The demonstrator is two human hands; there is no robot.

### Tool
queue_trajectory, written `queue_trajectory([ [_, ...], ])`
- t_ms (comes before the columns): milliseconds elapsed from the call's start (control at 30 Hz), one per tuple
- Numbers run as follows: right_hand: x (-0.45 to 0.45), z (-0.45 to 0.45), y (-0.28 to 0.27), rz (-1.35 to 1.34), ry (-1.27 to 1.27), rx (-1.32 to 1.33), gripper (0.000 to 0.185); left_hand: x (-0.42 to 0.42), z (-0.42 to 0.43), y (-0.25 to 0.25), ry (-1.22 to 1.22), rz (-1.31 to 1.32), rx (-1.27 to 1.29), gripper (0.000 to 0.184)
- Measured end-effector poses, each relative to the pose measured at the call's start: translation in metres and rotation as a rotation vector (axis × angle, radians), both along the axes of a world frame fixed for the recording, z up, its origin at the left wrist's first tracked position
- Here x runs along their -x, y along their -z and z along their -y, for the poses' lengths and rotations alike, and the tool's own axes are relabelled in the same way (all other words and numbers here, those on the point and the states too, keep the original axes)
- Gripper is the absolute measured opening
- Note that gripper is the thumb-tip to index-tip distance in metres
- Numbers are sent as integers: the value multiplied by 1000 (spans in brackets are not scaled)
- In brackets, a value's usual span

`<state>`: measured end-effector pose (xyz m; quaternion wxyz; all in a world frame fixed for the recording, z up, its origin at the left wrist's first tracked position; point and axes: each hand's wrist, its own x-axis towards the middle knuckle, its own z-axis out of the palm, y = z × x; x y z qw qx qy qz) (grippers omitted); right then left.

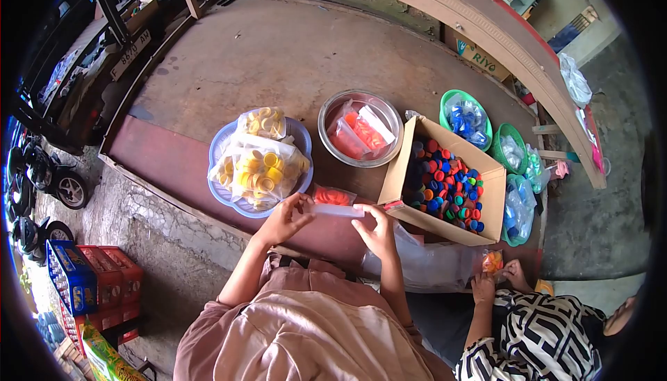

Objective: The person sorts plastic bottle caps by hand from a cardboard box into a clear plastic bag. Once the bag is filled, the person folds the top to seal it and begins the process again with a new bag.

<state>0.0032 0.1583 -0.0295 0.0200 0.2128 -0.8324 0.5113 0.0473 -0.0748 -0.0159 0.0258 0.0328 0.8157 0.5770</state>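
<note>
Between my two hands a narrow folded strip of clear plastic, which looks like a plastic bag, is stretched sideways. My left hand pinches its left end, and my right hand grips the right end between thumb and fingers. Just beyond the strip lies a clear bag of red bottle caps on the table. To the left, near my left hand, bags of yellow caps fill a blue plastic basket. A metal bowl farther back holds bags of red caps.
Right of me stands a cardboard box of loose multicoloured caps. Green baskets with bags line the table's right side. A co-worker's hands handle a bag of orange caps. Clear plastic sheeting lies between us.
</note>
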Motion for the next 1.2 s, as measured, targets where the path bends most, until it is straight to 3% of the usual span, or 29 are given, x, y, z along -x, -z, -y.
queue_trajectory([
  [100,3,-2,9,-102,9,-71,16,2,1,12,37,-121,38,14],
  [167,3,-2,16,-192,26,-81,15,4,-1,23,-29,-349,143,13],
  [200,1,0,12,-79,47,-59,16,5,-2,25,-62,-463,195,12],
  [300,-7,4,7,169,97,19,19,1,-1,22,-33,-123,121,12],
  [400,-5,3,18,333,35,85,21,0,-5,13,-108,2,11,14],
  [500,-7,4,0,110,-42,24,21,2,-1,16,-67,71,21,16],
  [600,-5,-1,7,75,-48,-4,21,0,-2,11,19,-180,100,17],
  [700,0,-2,22,-111,-8,-77,18,2,-1,17,55,-80,72,19],
  [733,1,-2,24,-196,15,-109,17,2,-1,22,28,-155,91,18],
  [800,-4,1,22,72,71,11,13,3,-4,30,-22,-306,128,17],
  [900,-8,6,21,270,145,179,10,3,-4,27,-26,-22,35,15],
  [1033,-7,2,18,361,4,130,11,5,-7,38,-94,-55,-62,16],
  [1067,-8,1,16,141,-38,14,14,6,-5,43,-84,-20,-55,17],
  [1200,-10,2,15,28,-40,-25,14,2,-5,30,29,-5,39,19],
])
